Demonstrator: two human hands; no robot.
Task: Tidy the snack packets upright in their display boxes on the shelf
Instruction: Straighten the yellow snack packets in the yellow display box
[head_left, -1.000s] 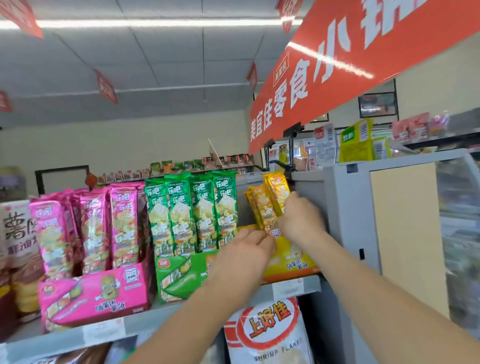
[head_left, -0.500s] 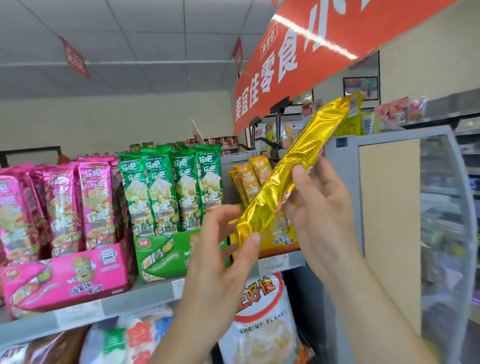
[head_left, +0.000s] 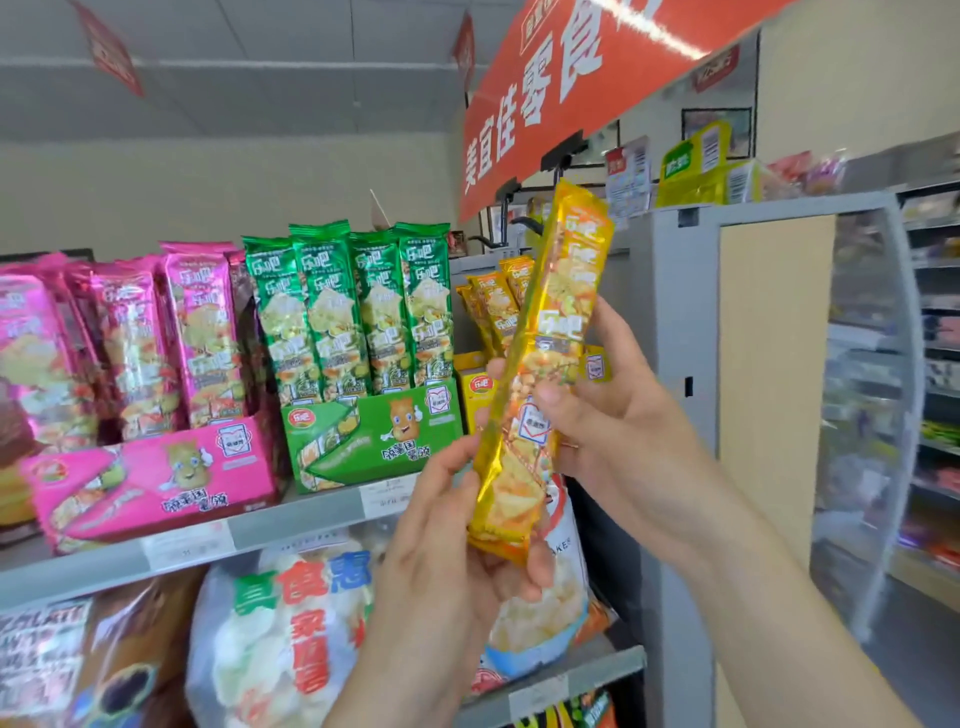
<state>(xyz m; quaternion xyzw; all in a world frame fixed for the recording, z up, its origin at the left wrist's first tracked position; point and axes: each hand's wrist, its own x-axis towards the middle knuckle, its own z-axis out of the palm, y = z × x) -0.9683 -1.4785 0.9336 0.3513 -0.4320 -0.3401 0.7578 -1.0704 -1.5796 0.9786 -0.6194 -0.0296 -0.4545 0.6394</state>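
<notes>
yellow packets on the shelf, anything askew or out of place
One yellow packet is out of its yellow box, held tilted in the left hand and right hand. The boxed packets lean left, unlike the upright green packets.

Left hand (head_left: 447, 571) low, right hand (head_left: 623, 431) higher (fingers of both curled) on 1 yellow packet (head_left: 558, 312)

Bright, even overhead light fills the shop; a white streak of glare crosses the red banner (head_left: 623, 93) at one o'clock. Foil on the yellow packet (head_left: 550, 338) glints. Shadows are soft. Straight lines bow toward the edges, and the cabinet (head_left: 862, 395) at three o'clock is smeared with blur.
</notes>
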